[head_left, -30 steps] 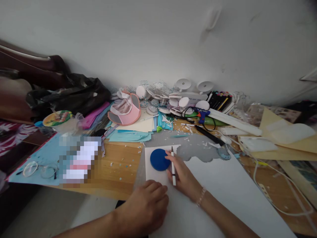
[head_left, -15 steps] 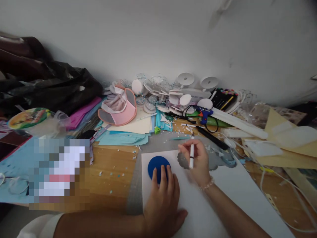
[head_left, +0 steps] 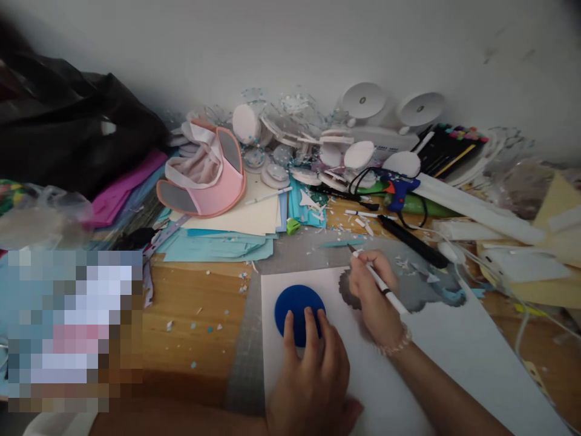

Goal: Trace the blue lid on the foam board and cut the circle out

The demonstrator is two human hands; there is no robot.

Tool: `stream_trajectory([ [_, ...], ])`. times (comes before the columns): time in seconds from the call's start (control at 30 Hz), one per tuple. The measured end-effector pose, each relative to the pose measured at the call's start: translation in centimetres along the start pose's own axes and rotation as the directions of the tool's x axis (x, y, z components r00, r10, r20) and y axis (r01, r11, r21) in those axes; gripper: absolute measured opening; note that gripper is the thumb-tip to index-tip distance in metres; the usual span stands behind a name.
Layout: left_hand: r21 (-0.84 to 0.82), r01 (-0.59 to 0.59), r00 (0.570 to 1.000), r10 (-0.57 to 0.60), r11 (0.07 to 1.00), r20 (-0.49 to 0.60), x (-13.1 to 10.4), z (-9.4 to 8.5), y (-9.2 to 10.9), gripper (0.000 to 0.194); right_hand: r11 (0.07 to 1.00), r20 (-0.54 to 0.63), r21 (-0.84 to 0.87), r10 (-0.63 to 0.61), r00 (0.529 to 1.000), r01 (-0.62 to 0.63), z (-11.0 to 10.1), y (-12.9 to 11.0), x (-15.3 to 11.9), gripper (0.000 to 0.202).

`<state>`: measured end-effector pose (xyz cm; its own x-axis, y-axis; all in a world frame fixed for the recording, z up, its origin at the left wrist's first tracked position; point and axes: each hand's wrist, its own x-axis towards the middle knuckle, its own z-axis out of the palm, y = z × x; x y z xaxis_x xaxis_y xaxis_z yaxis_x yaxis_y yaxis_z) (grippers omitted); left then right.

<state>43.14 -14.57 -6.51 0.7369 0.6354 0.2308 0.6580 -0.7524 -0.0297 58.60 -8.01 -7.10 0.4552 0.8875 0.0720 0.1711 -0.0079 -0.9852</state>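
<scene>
On a large white sheet of paper (head_left: 290, 387) lies a flat round blue disc (head_left: 297, 300). My left hand (head_left: 315, 363) rests with its fingers spread and their tips on the disc's lower half. A slim white pen (head_left: 385, 290) with a black band and dark tip is held in my right hand (head_left: 374, 290), fingers closed round it. Its tip points up and left, over the grey cutting mat (head_left: 284, 248) beyond the paper's far edge. A strip of blue paper (head_left: 340, 243) lies by the tip.
Behind are a pink visor cap (head_left: 213, 194), blue paper sheets (head_left: 218, 245), a green sharpener (head_left: 293, 226), a blue glue gun (head_left: 402, 194) and a black marker (head_left: 413, 242). White round pieces (head_left: 361, 154) pile against the wall. Paper scraps (head_left: 170, 325) litter the wooden table (head_left: 200, 339).
The pen has tilted from nearly upright to slanting, tip up and left. My left hand stays on the disc. The whole view has shifted with my head.
</scene>
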Motion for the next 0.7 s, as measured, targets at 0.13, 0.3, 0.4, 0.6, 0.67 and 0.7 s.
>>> stream_trajectory([
  [0.13,-0.003,0.024,0.999,-0.024,1.000,0.021,0.2,0.0,-0.2,0.079,0.999,-0.016,-0.035,0.001,1.000,-0.002,0.4,0.1,0.7,0.030],
  [0.3,-0.021,0.054,0.998,-0.053,0.998,0.036,0.5,0.0,-0.9,0.079,0.999,-0.008,0.008,0.041,0.999,-0.041,0.8,0.1,1.8,0.030],
  [0.4,-0.042,0.050,0.998,-0.048,0.998,0.032,0.4,0.0,-1.2,0.076,0.995,0.005,0.061,0.084,0.996,-0.085,0.8,0.1,1.8,0.030],
  [0.6,-0.084,0.092,0.996,-0.091,0.992,0.022,0.1,0.3,-1.7,0.082,0.999,0.073,-0.041,-0.030,0.997,0.034,0.4,-0.1,0.8,0.026],
  [0.67,-0.086,0.101,0.995,-0.100,0.991,0.022,0.1,0.4,-1.8,0.083,0.983,0.152,-0.119,-0.122,0.981,0.141,0.2,-0.2,0.5,0.020],
  [0.7,-0.085,0.098,0.995,-0.097,0.992,0.020,0.1,0.4,-1.9,0.083,0.965,0.211,-0.165,-0.170,0.963,0.206,0.2,-0.2,0.3,0.015],
])
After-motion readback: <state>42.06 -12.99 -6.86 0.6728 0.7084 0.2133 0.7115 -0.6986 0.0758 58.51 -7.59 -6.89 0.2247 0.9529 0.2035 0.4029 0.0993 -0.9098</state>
